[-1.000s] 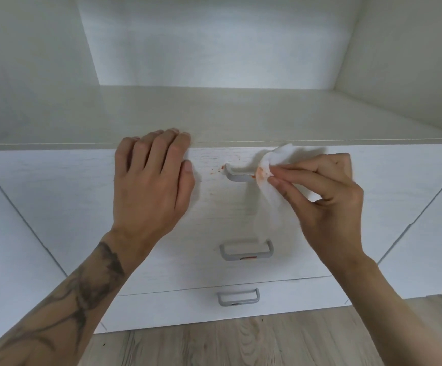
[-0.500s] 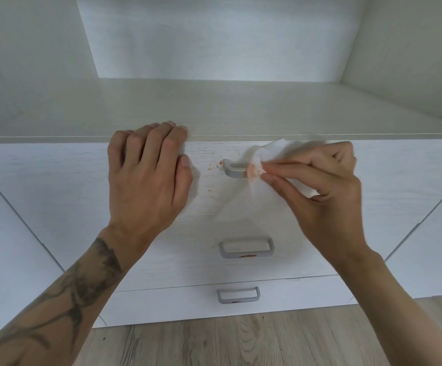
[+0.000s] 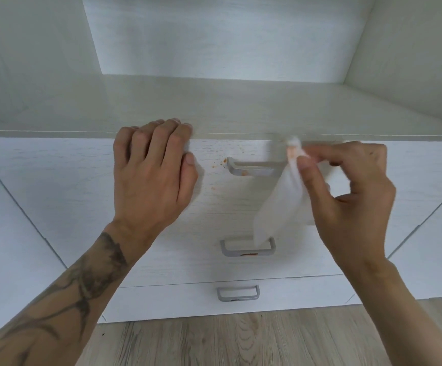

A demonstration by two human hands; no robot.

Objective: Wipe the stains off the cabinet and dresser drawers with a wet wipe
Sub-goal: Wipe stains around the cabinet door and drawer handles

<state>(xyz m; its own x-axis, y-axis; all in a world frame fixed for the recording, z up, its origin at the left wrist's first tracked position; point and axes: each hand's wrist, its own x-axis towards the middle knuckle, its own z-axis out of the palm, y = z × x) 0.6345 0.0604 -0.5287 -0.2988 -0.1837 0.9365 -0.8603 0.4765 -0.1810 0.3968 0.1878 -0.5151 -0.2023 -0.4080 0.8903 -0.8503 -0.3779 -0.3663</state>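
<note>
White dresser [image 3: 56, 180] shows three handles; right hand [image 3: 352, 202] pinches one wet wipe [image 3: 280, 207], left hand [image 3: 154, 175] rests flat, released.

Two bare forearms reach forward from below. The left hand [image 3: 152, 178], its forearm tattooed, lies flat with fingers together, palm down. The right hand [image 3: 346, 196] is raised, thumb and fingertips pinched closed on a wet wipe [image 3: 280, 207].

Head cam, close, looking down at drawers [image 3: 241, 207].
</note>
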